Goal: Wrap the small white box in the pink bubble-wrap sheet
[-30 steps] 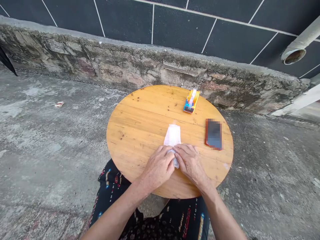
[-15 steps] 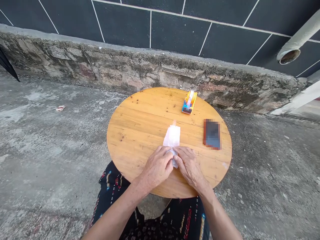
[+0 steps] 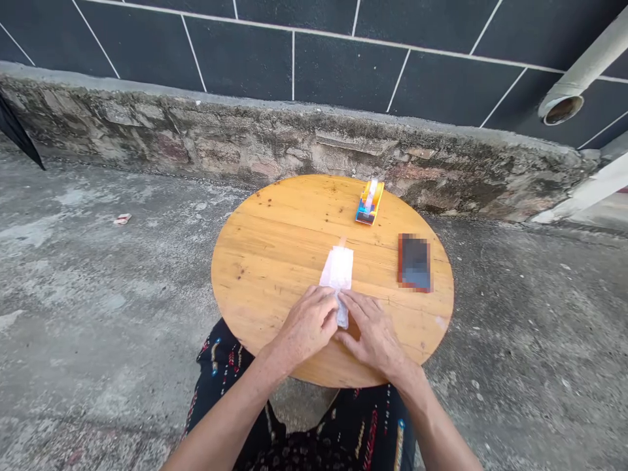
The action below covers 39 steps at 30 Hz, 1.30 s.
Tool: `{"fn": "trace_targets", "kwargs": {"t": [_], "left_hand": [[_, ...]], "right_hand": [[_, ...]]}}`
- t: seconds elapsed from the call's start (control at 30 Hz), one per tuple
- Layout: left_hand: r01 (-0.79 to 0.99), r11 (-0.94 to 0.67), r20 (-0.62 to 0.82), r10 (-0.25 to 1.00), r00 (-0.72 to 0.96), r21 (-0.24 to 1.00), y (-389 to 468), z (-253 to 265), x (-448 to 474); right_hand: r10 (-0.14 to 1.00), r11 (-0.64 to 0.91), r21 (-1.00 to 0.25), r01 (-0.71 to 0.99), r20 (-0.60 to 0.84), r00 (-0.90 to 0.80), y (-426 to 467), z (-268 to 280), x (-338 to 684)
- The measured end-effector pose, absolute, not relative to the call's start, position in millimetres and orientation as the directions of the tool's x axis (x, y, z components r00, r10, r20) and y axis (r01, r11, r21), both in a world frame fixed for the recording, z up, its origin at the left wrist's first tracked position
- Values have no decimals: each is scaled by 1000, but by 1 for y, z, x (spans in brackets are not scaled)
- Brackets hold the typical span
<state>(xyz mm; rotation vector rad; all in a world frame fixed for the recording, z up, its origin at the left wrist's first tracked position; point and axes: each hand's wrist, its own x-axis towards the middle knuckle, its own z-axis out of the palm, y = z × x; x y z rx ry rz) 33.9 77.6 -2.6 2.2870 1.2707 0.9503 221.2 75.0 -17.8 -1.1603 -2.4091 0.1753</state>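
Observation:
A narrow folded piece of white paper, perhaps tissue, lies lengthwise on the round wooden table. From its far end sticks out a thin pale strip, whose kind I cannot make out. My left hand bends its fingers onto the paper's left edge and grips it near the close end, with the thumb tucked in. Across from it, my right hand rests its fingertips at the paper's right edge. Its thumb is spread away from the fingers, below the paper's near end.
A yellow and blue tape dispenser stands near the table's far edge. Toward the right lies a blurred dark rectangular object with a reddish-brown rim. Behind the table runs a low stone wall base; a pipe juts out at upper right.
My right thumb has moved off the paper toward me and away from the fingers, uncovering more of the near end. My left hand stays almost in place.

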Motion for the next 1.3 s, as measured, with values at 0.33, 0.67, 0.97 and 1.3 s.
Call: {"fn": "trace_targets", "kwargs": {"t": [0.33, 0.67, 0.97, 1.3], "left_hand": [[634, -514, 331, 857, 395, 578, 84, 1, 33], [613, -538, 305, 840, 449, 578, 72, 8, 28], [587, -674, 288, 731, 618, 450, 70, 1, 9], [561, -690, 319, 716, 621, 457, 90, 0, 11]], "right_hand": [[781, 614, -355, 705, 398, -480, 84, -19, 215], [819, 572, -480, 665, 299, -489, 80, -10, 223], [838, 508, -621, 597, 195, -511, 98, 0, 226], [800, 493, -688, 532, 118, -589, 117, 8, 227]]}}
